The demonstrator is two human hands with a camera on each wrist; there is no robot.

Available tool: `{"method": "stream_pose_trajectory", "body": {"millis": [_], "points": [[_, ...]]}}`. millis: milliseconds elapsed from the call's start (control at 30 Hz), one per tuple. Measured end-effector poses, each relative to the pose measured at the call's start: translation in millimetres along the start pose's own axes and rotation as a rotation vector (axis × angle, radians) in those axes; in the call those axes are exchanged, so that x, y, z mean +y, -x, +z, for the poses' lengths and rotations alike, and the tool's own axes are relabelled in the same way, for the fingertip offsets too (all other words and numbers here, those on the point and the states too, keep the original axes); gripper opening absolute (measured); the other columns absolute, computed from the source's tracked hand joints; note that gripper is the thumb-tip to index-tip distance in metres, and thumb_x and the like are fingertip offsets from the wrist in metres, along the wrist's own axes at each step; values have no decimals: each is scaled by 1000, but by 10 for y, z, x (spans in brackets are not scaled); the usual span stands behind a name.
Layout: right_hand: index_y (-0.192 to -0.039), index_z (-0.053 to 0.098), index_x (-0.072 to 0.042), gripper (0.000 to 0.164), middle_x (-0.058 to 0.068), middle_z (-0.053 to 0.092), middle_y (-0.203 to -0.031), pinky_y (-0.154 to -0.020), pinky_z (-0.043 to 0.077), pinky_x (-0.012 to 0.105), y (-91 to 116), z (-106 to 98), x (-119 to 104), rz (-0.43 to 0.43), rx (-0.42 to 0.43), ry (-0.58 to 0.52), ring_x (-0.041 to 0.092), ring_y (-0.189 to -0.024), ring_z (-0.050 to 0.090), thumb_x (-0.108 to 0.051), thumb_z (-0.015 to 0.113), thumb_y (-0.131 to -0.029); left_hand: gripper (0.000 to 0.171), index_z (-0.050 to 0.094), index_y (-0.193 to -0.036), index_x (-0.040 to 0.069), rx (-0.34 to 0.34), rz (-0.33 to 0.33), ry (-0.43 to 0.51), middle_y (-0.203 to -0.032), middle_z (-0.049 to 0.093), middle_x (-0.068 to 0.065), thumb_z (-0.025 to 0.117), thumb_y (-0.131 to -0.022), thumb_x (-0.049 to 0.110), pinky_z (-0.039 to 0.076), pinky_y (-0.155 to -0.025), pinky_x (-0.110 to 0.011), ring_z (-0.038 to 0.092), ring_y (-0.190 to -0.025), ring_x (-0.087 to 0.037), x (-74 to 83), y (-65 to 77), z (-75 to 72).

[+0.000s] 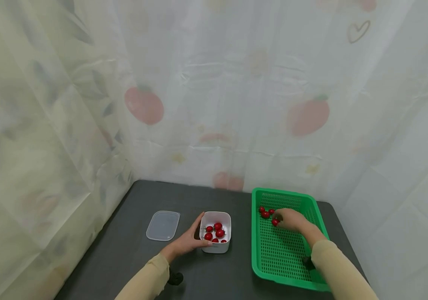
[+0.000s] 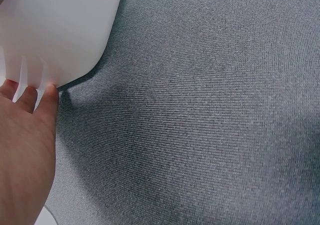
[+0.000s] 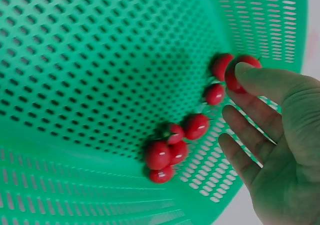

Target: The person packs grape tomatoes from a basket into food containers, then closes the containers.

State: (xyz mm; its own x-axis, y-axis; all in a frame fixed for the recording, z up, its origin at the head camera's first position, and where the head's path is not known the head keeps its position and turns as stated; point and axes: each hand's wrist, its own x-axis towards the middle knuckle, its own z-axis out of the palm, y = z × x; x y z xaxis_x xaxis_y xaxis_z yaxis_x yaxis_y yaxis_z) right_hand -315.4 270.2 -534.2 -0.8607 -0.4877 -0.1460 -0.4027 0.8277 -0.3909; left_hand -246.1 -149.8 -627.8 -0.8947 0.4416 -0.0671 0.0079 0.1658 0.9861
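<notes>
My left hand (image 1: 187, 241) holds a small white plastic container (image 1: 215, 249), its thumb along the near side and its fingers against the left wall. Inside the container lie several red cherry tomatoes (image 1: 219, 233). Over the far part of a green perforated basket (image 1: 274, 258), my right hand (image 1: 290, 220) pinches one cherry tomato (image 3: 235, 77) between thumb and index finger. The other fingers of that hand stay spread in the right wrist view. Below and beside them, several loose cherry tomatoes (image 3: 196, 126) cluster along the basket's side.
A translucent lid (image 1: 163, 226) lies flat on the dark grey table (image 1: 184, 196), left of the container. Printed curtains (image 1: 217, 104) hang behind and at both sides of the table. The basket's raised rim (image 1: 254, 233) stands between the container and the tomatoes on the right.
</notes>
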Motion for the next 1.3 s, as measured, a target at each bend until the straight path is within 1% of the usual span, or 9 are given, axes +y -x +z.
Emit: {"method": "stream_pose_trajectory", "body": {"millis": [167,333,533,633,700,833,933,1100,1300], "points": [[-125,70,-7,30,6,69,-118,-91,51,53,-60,-106,-133,-40,18,-33,32,-112,64,-8,71,-95,110,-3,-165,22,-1,6,-5,-166,13,-16,79,-92,18,32,-114,-55,27,-145,-41,2,7,1],[-130,68,-10,32,4,69,-120,-88,53,50,-98,-189,-271,-67,30,-73,29,-112,64,-11,69,-98,110,-4,-165,20,-3,11,-7,-166,13,-17,78,-92,19,32,-114,-56,27,-145,-41,5,17,1],[-132,68,-14,34,1,70,-121,-87,53,47,-162,-237,-465,-108,46,-101,25,-113,64,-11,70,-98,110,-4,-165,19,0,5,-11,-167,11,-17,78,-92,17,30,-114,-57,25,-146,-40,6,30,-1],[-131,69,-17,34,-2,70,-119,-83,53,43,-214,-241,-562,-134,52,-90,23,-110,64,-11,69,-98,110,-4,-165,20,-3,1,-8,-167,11,-17,78,-92,18,31,-114,-57,25,-146,-41,9,35,-2],[-131,69,-17,34,-2,70,-117,-81,53,41,-257,-235,-630,-155,54,-87,23,-109,65,-10,69,-98,111,-4,-165,21,-4,-3,-5,-166,11,-17,79,-91,20,31,-114,-57,26,-146,-41,13,38,-3],[-131,70,-16,34,-1,70,-119,-87,53,43,-348,-220,-777,-192,42,-89,26,-114,64,-11,70,-98,111,-4,-165,22,-7,-6,4,-166,11,-17,79,-91,21,33,-114,-55,26,-145,-41,12,38,-4],[-131,69,-17,33,-2,70,-122,-91,52,44,-407,-204,-882,-217,29,-94,25,-116,63,-12,70,-98,110,-4,-165,21,-8,-2,7,-166,11,-17,78,-92,20,34,-113,-54,27,-145,-41,8,33,-2],[-131,69,-19,33,-3,70,-121,-88,53,42,-481,-175,-1040,-253,17,-96,21,-112,64,-13,70,-98,111,-5,-165,20,-7,3,7,-167,10,-17,78,-92,19,35,-113,-54,26,-145,-42,9,16,1],[-129,71,-19,32,-6,72,-116,-87,54,38,-600,-109,-1186,-286,0,-58,14,-106,66,-15,71,-98,109,-5,-165,18,3,-7,-7,-167,11,-16,77,-93,17,33,-114,-55,26,-146,-41,20,-3,0]]}}
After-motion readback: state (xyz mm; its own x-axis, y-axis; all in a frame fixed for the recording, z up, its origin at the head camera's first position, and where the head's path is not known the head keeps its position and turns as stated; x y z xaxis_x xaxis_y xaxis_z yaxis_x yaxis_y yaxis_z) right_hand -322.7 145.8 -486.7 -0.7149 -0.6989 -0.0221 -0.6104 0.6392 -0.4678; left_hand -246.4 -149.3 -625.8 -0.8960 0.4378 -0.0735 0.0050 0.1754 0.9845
